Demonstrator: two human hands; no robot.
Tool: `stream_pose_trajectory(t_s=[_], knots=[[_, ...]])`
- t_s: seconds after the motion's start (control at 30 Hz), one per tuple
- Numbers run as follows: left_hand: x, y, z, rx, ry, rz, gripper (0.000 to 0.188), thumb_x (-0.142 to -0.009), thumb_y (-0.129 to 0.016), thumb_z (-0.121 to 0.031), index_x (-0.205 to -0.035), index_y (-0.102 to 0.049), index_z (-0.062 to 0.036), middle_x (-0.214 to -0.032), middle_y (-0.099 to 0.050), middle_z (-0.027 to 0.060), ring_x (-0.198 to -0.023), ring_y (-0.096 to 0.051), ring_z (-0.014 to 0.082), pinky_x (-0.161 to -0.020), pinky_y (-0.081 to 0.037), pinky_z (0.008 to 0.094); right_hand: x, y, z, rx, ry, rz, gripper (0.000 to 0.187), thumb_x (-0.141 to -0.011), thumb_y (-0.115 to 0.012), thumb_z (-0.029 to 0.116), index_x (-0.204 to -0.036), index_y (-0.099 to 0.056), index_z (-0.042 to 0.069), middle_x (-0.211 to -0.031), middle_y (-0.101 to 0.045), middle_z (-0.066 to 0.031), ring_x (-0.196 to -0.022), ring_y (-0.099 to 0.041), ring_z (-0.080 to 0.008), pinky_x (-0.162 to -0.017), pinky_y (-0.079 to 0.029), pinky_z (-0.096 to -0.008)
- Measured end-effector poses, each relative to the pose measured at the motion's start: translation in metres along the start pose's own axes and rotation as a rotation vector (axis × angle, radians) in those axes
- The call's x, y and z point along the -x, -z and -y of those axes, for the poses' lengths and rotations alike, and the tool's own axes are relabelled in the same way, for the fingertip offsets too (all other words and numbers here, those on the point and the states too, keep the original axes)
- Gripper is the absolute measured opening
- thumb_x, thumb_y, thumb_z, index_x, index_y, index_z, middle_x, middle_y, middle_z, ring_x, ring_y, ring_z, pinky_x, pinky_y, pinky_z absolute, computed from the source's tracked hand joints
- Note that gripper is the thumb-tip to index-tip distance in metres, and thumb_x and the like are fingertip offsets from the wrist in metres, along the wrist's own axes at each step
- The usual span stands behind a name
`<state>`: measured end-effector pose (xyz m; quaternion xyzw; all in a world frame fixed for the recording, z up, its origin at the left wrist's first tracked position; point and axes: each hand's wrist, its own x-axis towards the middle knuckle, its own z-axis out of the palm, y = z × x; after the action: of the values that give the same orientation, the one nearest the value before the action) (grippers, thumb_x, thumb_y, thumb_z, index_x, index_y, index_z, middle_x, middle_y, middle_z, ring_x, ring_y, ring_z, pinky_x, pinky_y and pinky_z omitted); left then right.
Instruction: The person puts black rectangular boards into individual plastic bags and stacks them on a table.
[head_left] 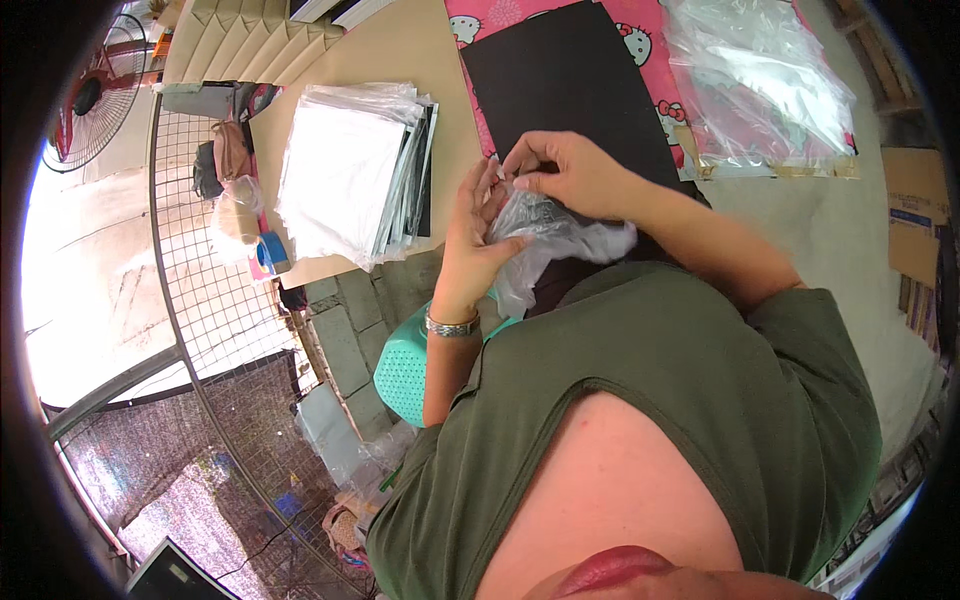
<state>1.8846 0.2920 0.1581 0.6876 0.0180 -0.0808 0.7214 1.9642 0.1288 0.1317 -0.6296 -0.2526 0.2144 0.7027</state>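
A crumpled clear plastic bag point(545, 240) is between my hands, close to my body at the table's near edge. My left hand point(475, 225), with a metal watch band at its wrist, is closed on the bag's left side, the thumb lying over the plastic. Fingers bent, my right hand point(575, 175) pinches the bag's upper edge close to the left fingertips. Just beyond my hands lies a flat black sheet point(560, 85) on a pink cartoon-patterned cover point(490, 15). Whether anything is inside the bag, I cannot tell.
Left of my hands, a stack of plastic-sleeved sheets point(345, 165) sits on the tan tabletop point(455, 130). Clear plastic bags point(760, 80) are piled at the far right. A teal perforated stool or basket point(403, 370) stands below my left forearm. Beyond wire mesh point(215, 330) is a fan point(90, 95).
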Motion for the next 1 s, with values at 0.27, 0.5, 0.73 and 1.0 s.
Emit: stream_pose_trajectory(t_s=[0.27, 0.5, 0.73, 1.0], knots=[[-0.008, 0.001, 0.004, 0.077, 0.221, -0.106, 0.009, -0.082, -0.057, -0.002, -0.091, -0.057, -0.0012, -0.077, -0.055, 0.0014, -0.061, -0.048, 0.0057, -0.061, -0.04, 0.0191, 0.005, 0.001, -0.002, -0.11, -0.036, -0.021, 0.022, -0.082, -0.058, 0.006, -0.103, -0.056, 0.001, -0.084, -0.06, -0.0043, -0.078, -0.054, -0.0092, -0.073, -0.044, -0.0238], [-0.017, -0.018, 0.005, 0.277, -0.006, -0.23, 0.013, -0.078, -0.057, 0.007, -0.078, -0.05, -0.0041, -0.076, -0.054, 0.0012, -0.066, -0.047, 0.0052, -0.06, -0.038, 0.0191, 0.023, 0.025, -0.004, -0.05, -0.236, -0.062, 0.017, -0.082, -0.061, 0.018, -0.084, -0.061, 0.001, -0.072, -0.059, -0.0047, -0.066, -0.053, -0.0121, -0.062, -0.042, -0.028], [-0.025, -0.018, 0.013, 0.114, -0.023, -0.192, 0.022, -0.076, -0.06, 0.008, -0.094, -0.051, -0.0015, -0.072, -0.048, -0.0026, -0.066, -0.045, 0.0032, -0.061, -0.034, 0.0168, -0.011, 0.032, -0.016, 0.454, 0.293, -0.275, 0.014, -0.081, -0.061, 0.016, -0.082, -0.06, 0.002, -0.069, -0.057, -0.0032, -0.059, -0.051, -0.0124, -0.055, -0.041, -0.0265], [-0.029, -0.027, -0.007, 0.666, 0.085, -0.212, 0.015, -0.091, -0.05, -0.017, -0.095, -0.054, -0.004, -0.074, -0.049, -0.0007, -0.066, -0.045, 0.0096, -0.063, -0.039, 0.0249, 0.008, 0.006, 0.008, -0.471, -0.278, -0.038, 0.021, -0.085, -0.061, 0.021, -0.091, -0.062, 0.0, -0.07, -0.054, 0.001, -0.067, -0.053, -0.0099, -0.061, -0.043, -0.0241]])
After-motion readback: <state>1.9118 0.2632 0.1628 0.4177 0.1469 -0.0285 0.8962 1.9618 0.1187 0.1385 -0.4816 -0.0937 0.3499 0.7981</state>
